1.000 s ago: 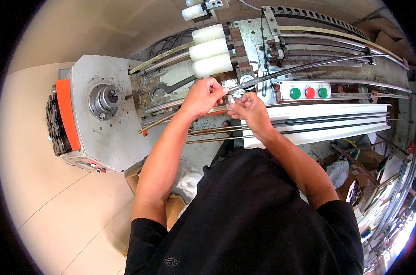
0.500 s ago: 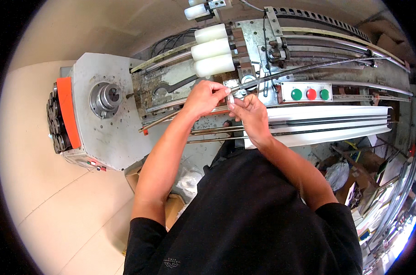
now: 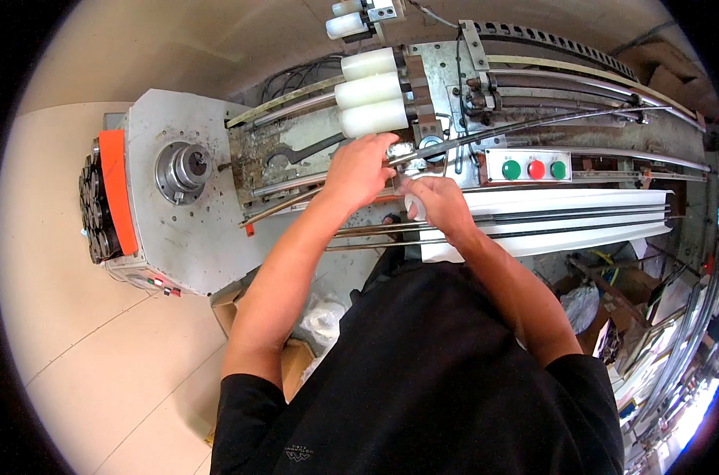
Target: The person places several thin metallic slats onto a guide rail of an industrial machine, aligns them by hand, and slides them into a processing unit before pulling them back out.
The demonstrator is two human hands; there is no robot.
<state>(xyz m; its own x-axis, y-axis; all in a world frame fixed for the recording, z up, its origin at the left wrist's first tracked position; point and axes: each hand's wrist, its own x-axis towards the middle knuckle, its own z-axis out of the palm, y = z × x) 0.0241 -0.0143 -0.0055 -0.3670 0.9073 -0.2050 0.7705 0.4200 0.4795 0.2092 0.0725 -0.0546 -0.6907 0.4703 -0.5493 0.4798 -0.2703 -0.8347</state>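
A long thin metal rod (image 3: pixel 486 133) slants across the machine bed, its near end low at the left and its dark part rising to the right. My left hand (image 3: pixel 361 172) is closed round it, the fingers bent over its top and the thumb below. Just right of it, my right hand (image 3: pixel 440 204) is closed on what looks like a small roll of translucent tape (image 3: pixel 415 207), held below the rod. A short pale strip (image 3: pixel 397 182) shows between the two hands, by the rod. The right fingertips are partly hidden.
Three white rollers (image 3: pixel 369 92) stand behind my hands, with a dark wrench (image 3: pixel 306 150) lying nearby. A grey machine head with a round chuck (image 3: pixel 183 172) is at the left. Right are a button panel (image 3: pixel 527 166) and a white tray (image 3: pixel 549 245) holding several rods.
My right hand has moved slightly down, away from the rod, and the translucent roll now shows in it. My left fingers have gone from a pinch to curling over the rod.
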